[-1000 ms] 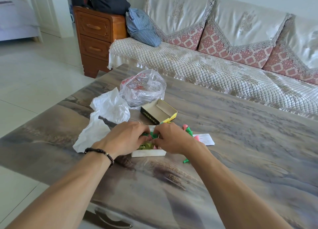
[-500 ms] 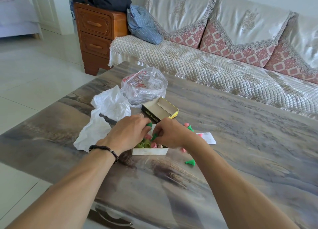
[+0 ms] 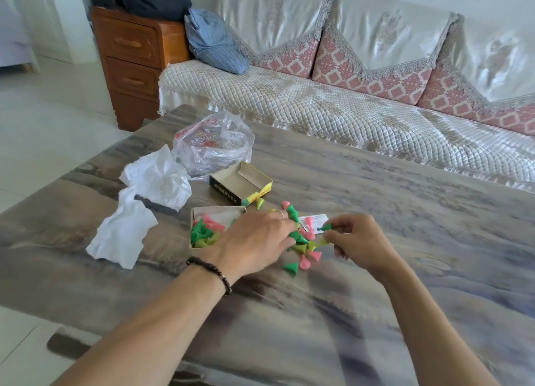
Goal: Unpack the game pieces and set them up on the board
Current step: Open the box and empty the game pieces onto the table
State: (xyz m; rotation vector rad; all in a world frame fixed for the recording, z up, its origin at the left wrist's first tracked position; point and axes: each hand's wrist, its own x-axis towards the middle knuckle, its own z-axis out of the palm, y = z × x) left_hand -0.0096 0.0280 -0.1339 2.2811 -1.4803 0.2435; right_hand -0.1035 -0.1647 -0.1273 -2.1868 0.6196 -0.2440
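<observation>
A small white box (image 3: pixel 199 211) on the table holds several green, pink and yellow cone-shaped game pieces. More such pieces (image 3: pixel 301 252) lie scattered on the table to its right. My left hand (image 3: pixel 254 240) lies palm down over the box's right edge, its fingertips among the scattered pieces. To the right, my right hand (image 3: pixel 356 240) pinches a green piece (image 3: pixel 325 227) just above the pile. The box's dark lid (image 3: pixel 240 182) lies open-side-up behind. No board is in view.
Crumpled white paper (image 3: pixel 144 203) lies left of the box, with a clear plastic bag (image 3: pixel 214 142) behind it. A small printed card (image 3: pixel 317 220) lies under the pieces. A sofa (image 3: pixel 347 107) runs along the table's far side, and a wooden drawer chest (image 3: pixel 133 55) stands at its left end.
Both hands have moved right, off the box, which now shows its pieces. Many more pieces lie scattered on the table. My right hand has lifted a green piece.
</observation>
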